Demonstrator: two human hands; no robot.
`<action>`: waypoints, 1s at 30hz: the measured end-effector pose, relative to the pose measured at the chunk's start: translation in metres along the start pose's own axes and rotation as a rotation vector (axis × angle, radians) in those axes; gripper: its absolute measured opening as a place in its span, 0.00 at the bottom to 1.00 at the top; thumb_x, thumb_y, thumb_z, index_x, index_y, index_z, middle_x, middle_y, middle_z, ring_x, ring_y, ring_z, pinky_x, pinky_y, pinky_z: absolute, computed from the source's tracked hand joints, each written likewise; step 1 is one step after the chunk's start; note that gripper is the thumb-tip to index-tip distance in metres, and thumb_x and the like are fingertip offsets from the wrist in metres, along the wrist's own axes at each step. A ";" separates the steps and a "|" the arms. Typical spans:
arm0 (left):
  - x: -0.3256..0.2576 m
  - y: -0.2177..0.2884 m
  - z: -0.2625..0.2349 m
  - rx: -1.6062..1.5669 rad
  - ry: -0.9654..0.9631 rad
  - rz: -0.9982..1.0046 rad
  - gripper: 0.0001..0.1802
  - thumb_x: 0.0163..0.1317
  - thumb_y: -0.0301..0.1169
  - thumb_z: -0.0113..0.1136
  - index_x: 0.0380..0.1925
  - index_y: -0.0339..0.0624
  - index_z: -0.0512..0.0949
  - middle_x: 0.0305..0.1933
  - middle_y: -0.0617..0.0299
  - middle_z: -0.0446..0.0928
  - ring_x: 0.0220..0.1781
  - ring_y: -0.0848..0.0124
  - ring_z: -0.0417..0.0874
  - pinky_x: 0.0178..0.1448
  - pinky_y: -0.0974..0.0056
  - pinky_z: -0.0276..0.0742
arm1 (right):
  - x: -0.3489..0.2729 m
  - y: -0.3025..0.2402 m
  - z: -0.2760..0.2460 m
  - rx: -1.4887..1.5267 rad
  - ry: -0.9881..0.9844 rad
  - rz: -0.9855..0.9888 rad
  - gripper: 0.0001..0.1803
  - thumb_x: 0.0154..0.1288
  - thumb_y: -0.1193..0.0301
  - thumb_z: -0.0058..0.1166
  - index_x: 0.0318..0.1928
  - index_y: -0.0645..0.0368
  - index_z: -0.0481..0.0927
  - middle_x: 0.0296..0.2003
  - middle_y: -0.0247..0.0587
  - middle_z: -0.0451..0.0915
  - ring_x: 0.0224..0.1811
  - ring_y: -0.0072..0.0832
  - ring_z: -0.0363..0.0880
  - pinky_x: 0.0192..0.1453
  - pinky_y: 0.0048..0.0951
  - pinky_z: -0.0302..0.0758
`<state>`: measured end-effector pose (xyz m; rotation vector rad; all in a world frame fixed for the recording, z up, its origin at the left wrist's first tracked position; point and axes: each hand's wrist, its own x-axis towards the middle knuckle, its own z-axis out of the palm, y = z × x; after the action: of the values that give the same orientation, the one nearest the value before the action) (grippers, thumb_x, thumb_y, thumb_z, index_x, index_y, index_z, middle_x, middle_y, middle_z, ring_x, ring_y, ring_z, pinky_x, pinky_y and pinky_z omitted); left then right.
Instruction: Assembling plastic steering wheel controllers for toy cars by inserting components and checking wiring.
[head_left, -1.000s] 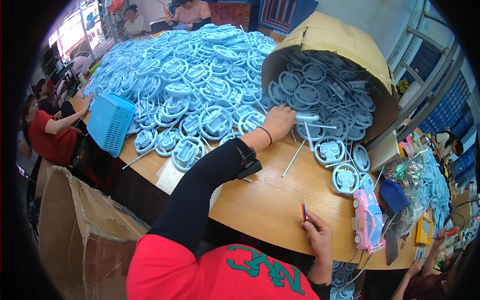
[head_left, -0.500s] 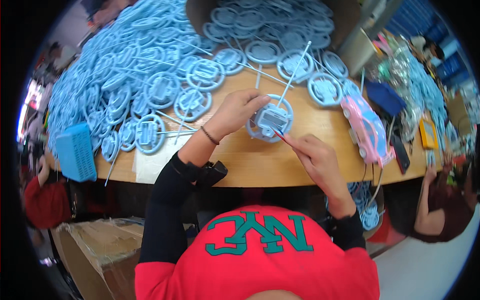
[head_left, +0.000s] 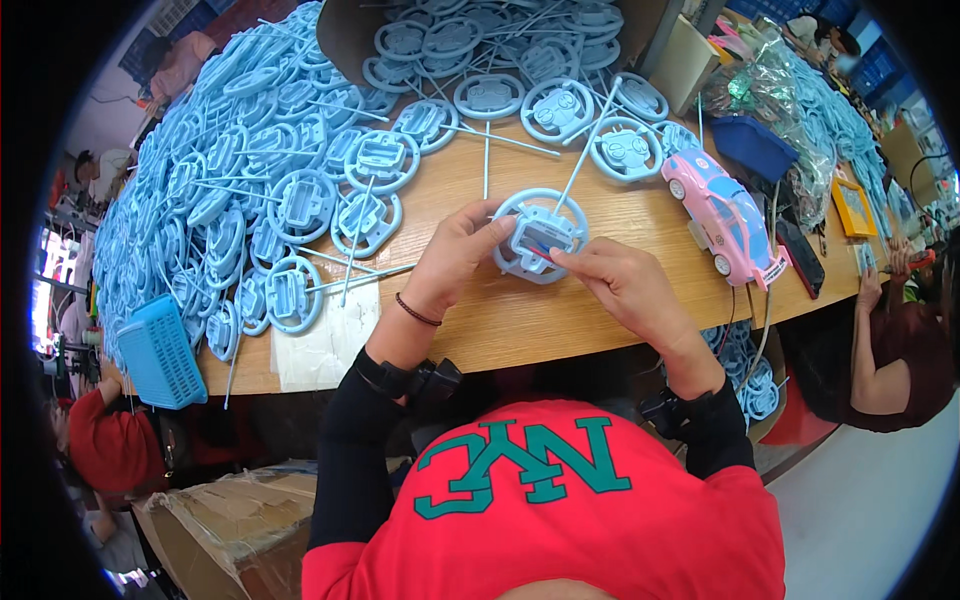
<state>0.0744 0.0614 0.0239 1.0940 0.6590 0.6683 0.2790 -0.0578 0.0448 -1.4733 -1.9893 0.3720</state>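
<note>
A light blue toy steering wheel (head_left: 553, 222) with a thin rod is tilted up off the wooden table, a rectangular recess in its hub facing me. My left hand (head_left: 455, 255) grips its left rim between thumb and fingers. At the hub, my right hand (head_left: 632, 285) pinches the end of thin red and blue wires (head_left: 541, 250), which lie against the recess. What the right fingertips hide there is too small to make out. More wheels of the same kind lie around, the closest being a wheel (head_left: 367, 222) to the left.
A big heap of blue wheels (head_left: 200, 150) covers the table's left side. Further wheels fill a brown container (head_left: 345, 45) at the back. To the right are a pink toy car (head_left: 715, 210), a dark blue tray (head_left: 757, 148) and a black phone (head_left: 800, 258). A blue basket (head_left: 160, 350) stands at left; co-workers sit on both sides.
My right hand has moved up and left, closer to the hub, bringing the wires into the recess. The left hand keeps its hold on the wheel. The whole view has shifted slightly.
</note>
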 end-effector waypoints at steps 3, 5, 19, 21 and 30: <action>0.001 -0.006 -0.006 0.039 0.022 -0.005 0.19 0.67 0.34 0.57 0.53 0.34 0.74 0.43 0.64 0.79 0.40 0.77 0.79 0.44 0.72 0.75 | 0.001 -0.002 0.002 0.019 0.009 -0.011 0.24 0.55 0.80 0.54 0.52 0.46 0.81 0.33 0.38 0.79 0.34 0.38 0.79 0.37 0.35 0.76; 0.000 -0.005 -0.009 0.042 0.032 -0.011 0.17 0.68 0.33 0.56 0.52 0.35 0.73 0.44 0.63 0.79 0.41 0.76 0.80 0.44 0.70 0.79 | 0.002 -0.004 0.003 0.023 0.013 -0.006 0.24 0.54 0.80 0.55 0.52 0.46 0.81 0.33 0.39 0.79 0.34 0.38 0.79 0.37 0.35 0.75; -0.002 -0.001 -0.009 -0.165 -0.140 -0.108 0.22 0.72 0.43 0.48 0.52 0.35 0.73 0.46 0.58 0.80 0.45 0.72 0.82 0.51 0.66 0.79 | 0.007 -0.008 0.010 0.171 0.018 0.001 0.17 0.58 0.76 0.56 0.49 0.49 0.83 0.34 0.41 0.80 0.35 0.40 0.79 0.39 0.36 0.74; -0.004 0.001 -0.008 -0.172 -0.127 -0.091 0.21 0.72 0.43 0.48 0.52 0.36 0.73 0.46 0.58 0.80 0.46 0.72 0.82 0.51 0.66 0.79 | 0.008 -0.009 0.011 0.179 0.009 -0.006 0.18 0.59 0.77 0.56 0.50 0.50 0.82 0.33 0.42 0.79 0.35 0.40 0.78 0.38 0.34 0.74; -0.013 -0.001 -0.030 0.090 0.043 0.070 0.20 0.71 0.43 0.49 0.46 0.37 0.78 0.36 0.65 0.79 0.34 0.79 0.75 0.39 0.72 0.72 | 0.009 -0.012 0.017 0.177 0.058 -0.052 0.19 0.59 0.79 0.55 0.52 0.50 0.81 0.30 0.42 0.77 0.32 0.37 0.77 0.37 0.33 0.72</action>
<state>0.0434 0.0684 0.0157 1.1928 0.6956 0.7294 0.2576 -0.0512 0.0411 -1.3052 -1.8931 0.4651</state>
